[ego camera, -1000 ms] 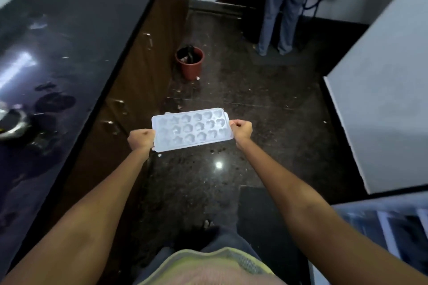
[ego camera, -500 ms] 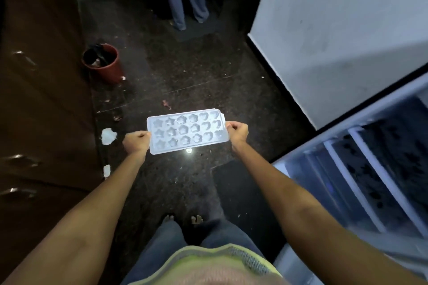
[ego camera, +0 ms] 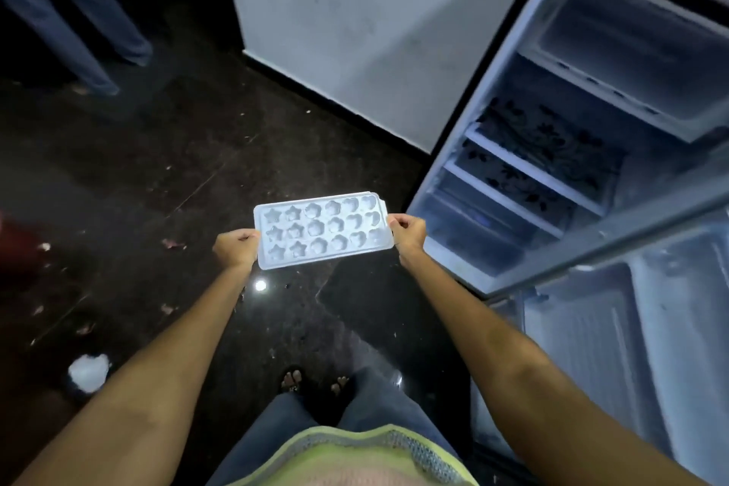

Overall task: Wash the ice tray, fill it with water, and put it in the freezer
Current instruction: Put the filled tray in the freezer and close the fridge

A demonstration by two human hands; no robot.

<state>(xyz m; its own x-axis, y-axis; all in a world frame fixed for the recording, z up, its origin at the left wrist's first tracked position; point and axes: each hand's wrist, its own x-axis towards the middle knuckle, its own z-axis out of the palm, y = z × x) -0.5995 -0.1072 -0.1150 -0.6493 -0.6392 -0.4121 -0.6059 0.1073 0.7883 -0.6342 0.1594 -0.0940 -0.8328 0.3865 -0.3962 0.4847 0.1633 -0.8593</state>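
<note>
Outstretched, both arms reach forward, and the left hand (ego camera: 236, 252) and right hand (ego camera: 409, 234) each pinch a short end of the ice tray (ego camera: 321, 230). It hangs roughly level over the dark floor (ego camera: 157, 170) — just left of the open fridge (ego camera: 552, 154), outside it.

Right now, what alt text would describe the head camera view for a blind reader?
Both hands, left hand and right hand, hold a white ice tray level by its short ends, above a dark floor, beside an open fridge on the right.
</note>
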